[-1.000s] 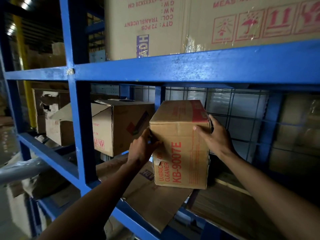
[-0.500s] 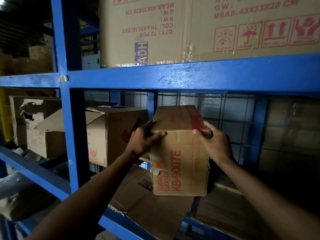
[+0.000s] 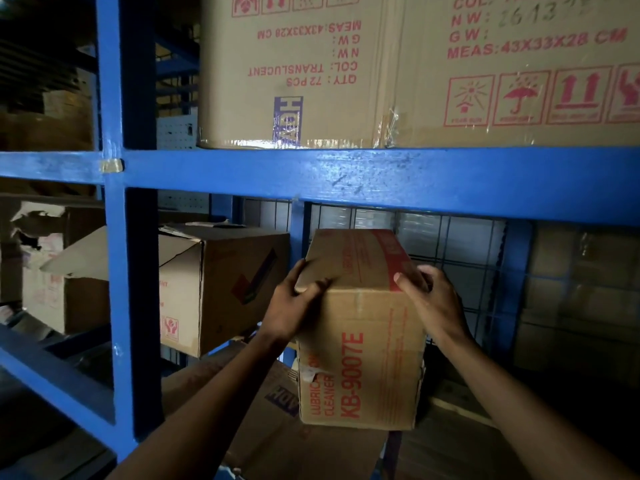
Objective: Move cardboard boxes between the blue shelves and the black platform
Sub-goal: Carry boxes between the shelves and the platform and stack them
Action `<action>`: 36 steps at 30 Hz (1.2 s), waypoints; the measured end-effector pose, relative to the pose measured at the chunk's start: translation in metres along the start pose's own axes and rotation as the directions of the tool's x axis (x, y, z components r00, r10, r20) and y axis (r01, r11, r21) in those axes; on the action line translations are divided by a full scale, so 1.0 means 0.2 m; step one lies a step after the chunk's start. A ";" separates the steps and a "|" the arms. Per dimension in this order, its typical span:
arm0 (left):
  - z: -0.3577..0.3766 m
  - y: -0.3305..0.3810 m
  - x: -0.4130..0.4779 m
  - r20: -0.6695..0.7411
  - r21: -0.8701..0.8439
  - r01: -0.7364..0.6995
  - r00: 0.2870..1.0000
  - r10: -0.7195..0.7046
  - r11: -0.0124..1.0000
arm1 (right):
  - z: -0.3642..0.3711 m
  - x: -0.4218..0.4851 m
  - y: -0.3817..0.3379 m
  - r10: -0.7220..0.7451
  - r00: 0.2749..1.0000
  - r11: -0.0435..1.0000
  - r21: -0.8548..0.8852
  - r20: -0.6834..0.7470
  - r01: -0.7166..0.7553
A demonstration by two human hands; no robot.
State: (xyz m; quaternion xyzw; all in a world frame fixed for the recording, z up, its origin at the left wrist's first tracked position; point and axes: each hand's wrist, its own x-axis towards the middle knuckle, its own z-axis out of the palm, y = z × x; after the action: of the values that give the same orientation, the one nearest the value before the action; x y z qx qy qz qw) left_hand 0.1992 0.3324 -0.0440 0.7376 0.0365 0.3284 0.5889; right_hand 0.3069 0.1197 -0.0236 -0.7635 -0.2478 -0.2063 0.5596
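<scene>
A small cardboard box marked KB-9007E (image 3: 360, 348) stands on end inside the blue shelf (image 3: 346, 178), on flattened cardboard. My left hand (image 3: 294, 306) grips its upper left corner, fingers curled over the top edge. My right hand (image 3: 429, 299) holds the upper right corner, fingers wrapped over the top. Both forearms reach in from below. The black platform is not in view.
A larger open-flapped box (image 3: 214, 289) sits just left of the small one. Two big cartons (image 3: 415, 71) fill the shelf above. A blue upright post (image 3: 128, 271) stands at left, with torn boxes (image 3: 52, 271) beyond it. Wire mesh (image 3: 450, 244) backs the shelf.
Both hands have shifted from the box's sides up to its top corners. The view has moved closer and tilted upward; the box stays in about the same spot on the shelf.
</scene>
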 end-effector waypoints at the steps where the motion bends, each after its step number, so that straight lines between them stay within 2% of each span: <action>1: -0.01 0.01 -0.01 0.016 -0.025 0.005 1.000 -0.004 1.000 | 0.00 -0.01 0.00 -0.007 1.000 1.000 0.020 0.015 0.006; 6: -0.04 -0.03 -0.07 0.062 -0.109 0.027 0.998 -0.021 0.994 | 0.00 -0.07 0.01 -0.029 0.989 0.989 0.149 0.144 0.007; 10: 0.01 -0.01 -0.17 0.031 -0.159 0.018 0.999 -0.014 0.987 | -0.04 -0.13 0.04 -0.058 0.969 0.965 0.263 0.239 -0.007; 15: 0.13 0.15 -0.32 -0.049 -0.122 -0.063 0.997 0.057 0.991 | -0.18 -0.18 0.09 -0.083 0.973 0.943 0.334 0.214 0.007; 21: 0.25 0.30 -0.57 -0.114 -0.041 -0.095 0.989 0.089 0.995 | -0.38 -0.25 0.07 -0.136 0.967 0.891 0.454 0.216 0.024; 26: 0.28 0.36 -0.88 -0.290 0.039 -0.096 0.951 0.103 0.995 | -0.42 -0.38 0.01 -0.192 0.939 0.876 0.481 0.285 0.034; 31: 0.22 0.54 -1.17 -0.423 0.103 -0.104 0.896 0.139 0.989 | -0.44 -0.52 -0.15 -0.308 0.897 0.815 0.575 0.318 0.076; 36: 0.19 0.71 -1.56 -0.560 0.156 -0.080 0.814 0.155 0.984 | -0.44 -0.76 -0.31 -0.412 0.805 0.743 0.669 0.427 0.025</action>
State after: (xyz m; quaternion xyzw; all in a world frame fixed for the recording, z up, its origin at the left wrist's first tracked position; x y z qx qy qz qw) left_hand -0.0721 0.1185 -0.0590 0.6420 0.1855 0.5665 0.4821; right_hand 0.1460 0.0291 -0.0415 -0.5182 -0.5441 0.0504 0.6579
